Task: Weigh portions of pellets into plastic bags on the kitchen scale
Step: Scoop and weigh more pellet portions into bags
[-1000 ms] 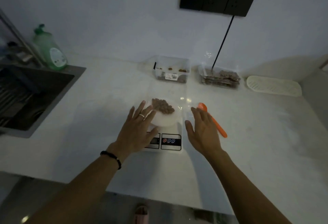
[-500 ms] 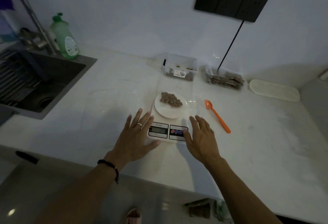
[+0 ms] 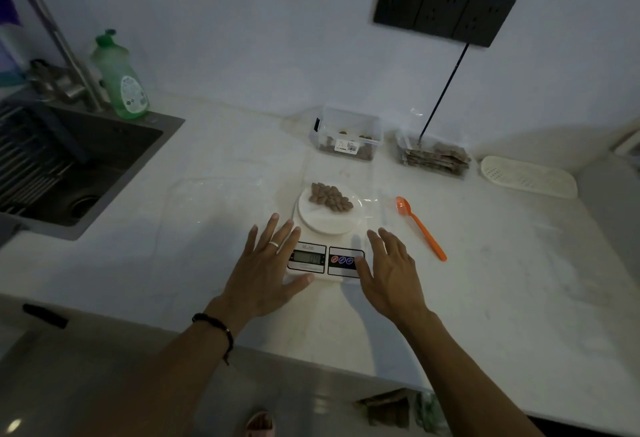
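Both hands have drawn back from the weighing plate to flank the front of the kitchen scale (image 3: 325,246). The left hand (image 3: 266,274) lies flat with fingers spread; the right hand (image 3: 388,270) hovers with fingers relaxed, holding nothing. A pile of pellets (image 3: 330,197) sits inside a clear plastic bag (image 3: 367,204) on the plate. Either thumb touching the scale's edge could skew the reading. An orange spoon (image 3: 420,227) lies just right.

Both forearms are bare, without sleeves. The left hand (image 3: 266,274) wears a thin silver ring (image 3: 274,244) on one finger, and a dark beaded bracelet (image 3: 215,325) goes around its wrist. The right hand (image 3: 391,274) wears nothing.
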`<state>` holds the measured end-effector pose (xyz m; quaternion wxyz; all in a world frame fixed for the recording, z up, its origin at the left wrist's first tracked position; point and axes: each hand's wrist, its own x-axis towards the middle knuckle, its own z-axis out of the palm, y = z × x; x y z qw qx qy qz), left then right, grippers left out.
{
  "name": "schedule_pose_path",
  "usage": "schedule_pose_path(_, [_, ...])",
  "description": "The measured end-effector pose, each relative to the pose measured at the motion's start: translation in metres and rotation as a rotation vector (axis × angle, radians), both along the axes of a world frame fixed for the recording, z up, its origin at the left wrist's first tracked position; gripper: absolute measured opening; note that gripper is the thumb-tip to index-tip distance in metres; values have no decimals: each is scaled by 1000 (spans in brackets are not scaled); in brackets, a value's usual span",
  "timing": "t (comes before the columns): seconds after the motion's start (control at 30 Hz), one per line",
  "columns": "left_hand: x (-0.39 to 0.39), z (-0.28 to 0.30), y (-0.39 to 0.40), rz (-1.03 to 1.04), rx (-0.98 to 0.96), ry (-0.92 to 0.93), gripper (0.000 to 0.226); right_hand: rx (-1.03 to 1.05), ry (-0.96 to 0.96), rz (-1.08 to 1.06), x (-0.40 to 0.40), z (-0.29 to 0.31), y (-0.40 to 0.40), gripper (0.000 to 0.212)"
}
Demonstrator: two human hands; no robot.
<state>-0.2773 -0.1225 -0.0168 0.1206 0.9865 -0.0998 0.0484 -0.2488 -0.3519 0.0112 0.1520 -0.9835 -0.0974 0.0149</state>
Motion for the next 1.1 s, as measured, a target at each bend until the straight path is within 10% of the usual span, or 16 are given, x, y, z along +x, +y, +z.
schedule_pose_path(0.63, [169,31,-74,-228,55,113,78,481,113,-533,114,1,-27,55])
schedule_pose_path(0.8, [205,29,-87,-264,69,233,83,896,375,-620,147,5,-35,40])
schedule_pose_path(1.1, [247,71,-105,-140,-647,311,32,815,320,-251,176,49,-48,16])
